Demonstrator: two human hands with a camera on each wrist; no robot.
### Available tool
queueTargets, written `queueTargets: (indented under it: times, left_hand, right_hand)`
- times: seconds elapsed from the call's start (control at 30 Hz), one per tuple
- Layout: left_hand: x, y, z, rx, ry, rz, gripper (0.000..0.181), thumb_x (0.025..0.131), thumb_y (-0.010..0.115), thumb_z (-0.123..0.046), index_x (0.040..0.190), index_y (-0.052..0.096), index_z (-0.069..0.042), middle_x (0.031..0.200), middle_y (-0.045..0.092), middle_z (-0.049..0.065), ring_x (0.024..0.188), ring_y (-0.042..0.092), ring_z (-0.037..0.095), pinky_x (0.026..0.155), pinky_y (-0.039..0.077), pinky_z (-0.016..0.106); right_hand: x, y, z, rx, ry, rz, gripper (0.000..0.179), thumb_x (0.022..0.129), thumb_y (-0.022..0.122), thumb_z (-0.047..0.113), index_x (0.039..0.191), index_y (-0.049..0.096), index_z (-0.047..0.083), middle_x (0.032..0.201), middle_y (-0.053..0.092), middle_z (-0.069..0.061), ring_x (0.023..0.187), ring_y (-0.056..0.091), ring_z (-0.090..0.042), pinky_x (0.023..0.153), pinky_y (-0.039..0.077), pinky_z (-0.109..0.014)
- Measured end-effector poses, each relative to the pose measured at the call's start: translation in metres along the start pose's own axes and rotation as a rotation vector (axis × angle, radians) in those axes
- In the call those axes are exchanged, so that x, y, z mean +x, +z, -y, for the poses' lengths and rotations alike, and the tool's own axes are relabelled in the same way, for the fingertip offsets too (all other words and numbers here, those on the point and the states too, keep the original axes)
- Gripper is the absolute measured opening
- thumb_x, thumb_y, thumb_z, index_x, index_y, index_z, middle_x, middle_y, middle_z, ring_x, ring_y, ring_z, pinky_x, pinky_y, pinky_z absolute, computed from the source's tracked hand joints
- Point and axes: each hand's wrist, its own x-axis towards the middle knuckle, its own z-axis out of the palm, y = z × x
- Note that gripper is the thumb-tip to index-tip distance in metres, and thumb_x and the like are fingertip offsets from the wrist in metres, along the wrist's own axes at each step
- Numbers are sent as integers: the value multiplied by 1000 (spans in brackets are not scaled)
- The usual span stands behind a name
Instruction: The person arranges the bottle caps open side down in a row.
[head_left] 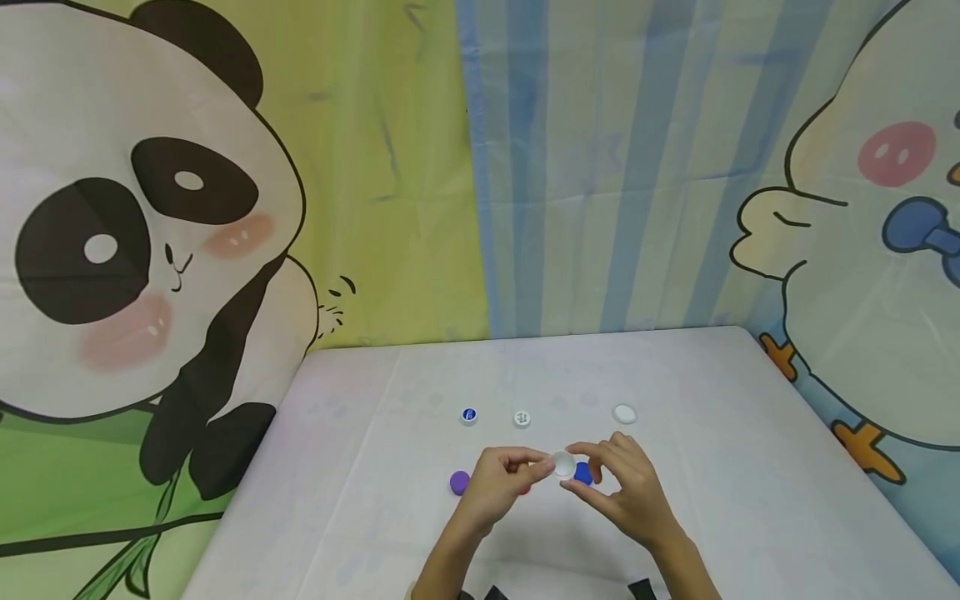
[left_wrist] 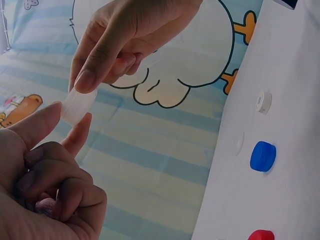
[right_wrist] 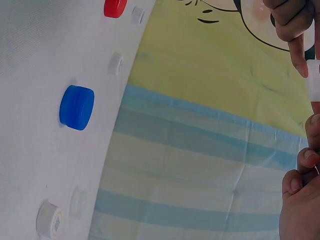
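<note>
Between my two hands, raised over the table, is a translucent white bottle cap point(head_left: 564, 465). My left hand point(head_left: 501, 483) pinches its left side between thumb and forefinger; in the left wrist view the other fingers are curled in. On the opposite side my right hand point(head_left: 628, 487) has thumb and forefinger at the cap's edge, and the left wrist view shows its thumb point(left_wrist: 86, 81) against the cap. A blue cap point(head_left: 582, 473) shows on the table behind the right fingers. A red cap point(head_left: 525, 489) is mostly hidden behind the left hand.
On the white table point(head_left: 360, 500), a purple cap point(head_left: 460, 482) lies left of the left hand. Farther back stand a blue-and-white cap point(head_left: 468, 416), a white printed cap point(head_left: 522, 419) and a clear whitish cap point(head_left: 624, 414). Another white cap point(right_wrist: 50, 220) shows in the right wrist view.
</note>
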Motion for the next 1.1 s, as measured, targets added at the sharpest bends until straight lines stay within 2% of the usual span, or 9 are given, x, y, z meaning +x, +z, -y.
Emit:
queueTargets:
  times: [0.13, 0.23, 0.33, 0.5, 0.57, 0.63, 0.7, 0.8, 1.1]
  left_hand:
    - [-5, -1, -12, 106, 92, -50, 20, 80, 68, -21, 92, 70, -5, 52, 39, -4, 47, 32, 3, 45, 28, 17]
    - [-4, -2, -11, 198, 238, -97, 18, 79, 68, -18, 91, 70, -5, 51, 40, -2, 45, 32, 1, 42, 27, 16]
    - [2, -5, -1, 288, 441, -131, 18, 77, 70, -17, 92, 70, -7, 49, 41, -2, 45, 31, -2, 40, 27, 14]
    - [12, -11, 12, 500, 846, -134, 20, 76, 70, -18, 95, 69, -10, 48, 40, -8, 48, 28, -7, 42, 26, 7]
    - [14, -13, 11, 565, 971, -138, 20, 76, 70, -18, 95, 69, -11, 49, 41, -10, 48, 29, -8, 45, 27, 5]
    - [15, -13, 9, 599, 1054, -144, 21, 76, 71, -19, 95, 70, -11, 49, 43, -12, 49, 31, -7, 48, 28, 4]
    - [16, -13, 7, 614, 1108, -142, 22, 75, 71, -19, 96, 70, -11, 50, 45, -12, 48, 33, -7, 50, 29, 4]
    - [16, -13, 4, 622, 1153, -130, 24, 74, 72, -18, 97, 70, -10, 52, 50, -12, 48, 35, -6, 52, 31, 4]
    - [18, -14, 4, 677, 1174, -116, 24, 76, 70, -20, 99, 69, -11, 57, 57, -11, 50, 34, -6, 52, 29, 4]
  right_hand:
    - [-2, -1, 2, 8, 66, 39, 43, 69, 77, 30, 105, 65, 10, 68, 46, 14, 70, 34, -1, 64, 26, -15]
    - [-3, -2, 4, 27, 155, 82, 41, 70, 76, 22, 108, 64, 13, 70, 46, 16, 70, 35, 0, 59, 28, -14]
    - [-5, -4, 7, 92, 270, 137, 33, 75, 71, 11, 106, 64, 16, 71, 48, 16, 67, 39, 0, 55, 32, -15]
    - [-3, -8, 12, 321, 450, 237, 22, 85, 56, 0, 99, 64, 15, 70, 50, 8, 65, 46, -5, 57, 39, -22]
    - [-2, -8, 13, 408, 485, 268, 21, 88, 50, -2, 94, 62, 15, 70, 50, 4, 66, 47, -8, 59, 40, -24]
    - [0, -9, 14, 474, 502, 287, 21, 90, 46, -2, 89, 60, 14, 69, 49, 1, 68, 47, -10, 60, 39, -26]
    - [0, -8, 13, 527, 498, 287, 22, 91, 43, -4, 88, 59, 10, 68, 48, -2, 67, 46, -11, 59, 38, -27]
    - [0, -7, 12, 582, 482, 280, 22, 91, 40, -6, 90, 59, 5, 67, 47, -5, 65, 45, -13, 57, 38, -28]
    - [2, -6, 13, 632, 518, 262, 23, 91, 42, -6, 96, 62, 5, 66, 48, -7, 61, 45, -14, 55, 39, -28]
